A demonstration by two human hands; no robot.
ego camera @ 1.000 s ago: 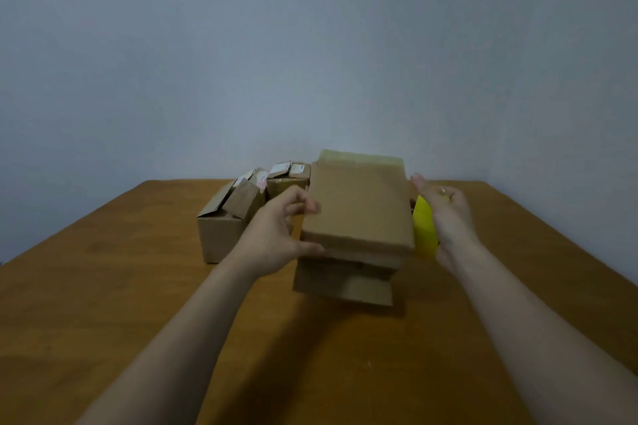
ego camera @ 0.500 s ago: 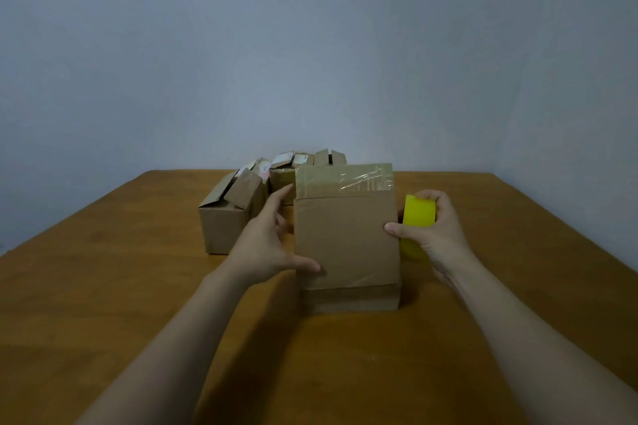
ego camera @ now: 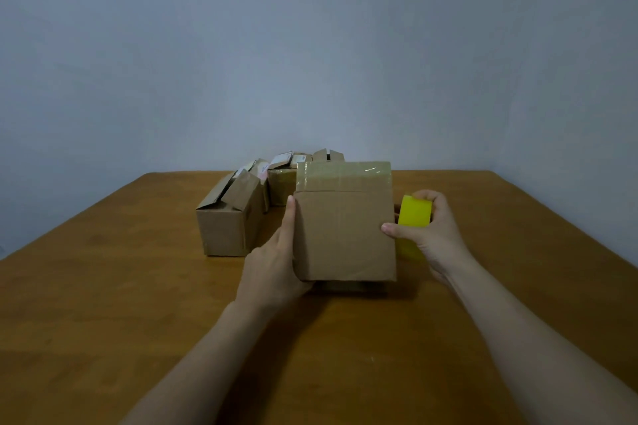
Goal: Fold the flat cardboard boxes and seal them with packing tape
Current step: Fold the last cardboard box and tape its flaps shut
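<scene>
The box (ego camera: 343, 235) stands between the two hands, its broad brown face turned towards the person. A glossy strip of tape (ego camera: 343, 176) lies across its far end. Whether its near edge rests on the bench (ego camera: 138, 321) or hangs just above it cannot be told.

The left hand (ego camera: 276, 262) lies flat against the box's left side, with its fingers straight along the edge, its palm at the near corner and its thumb out of sight. The right hand (ego camera: 435, 235) is clenched round the yellow roll of packing tape (ego camera: 414, 212), just beside the box's right side. Its thumb reaches across to touch that edge.

One seam looks sealed, so the step in hand is probably turning or checking the box before the next strip goes on. The next move calls for the left hand to brace the box firmly. The right hand must bring the roll over the untaped seam, find the tape's free end and draw it straight across the closed flaps.

Beyond the left hand's fingertips, an open-flapped box (ego camera: 228, 228) sits on the bench. More small boxes (ego camera: 286, 183) are crowded beyond it, near the wall (ego camera: 310, 45).
</scene>
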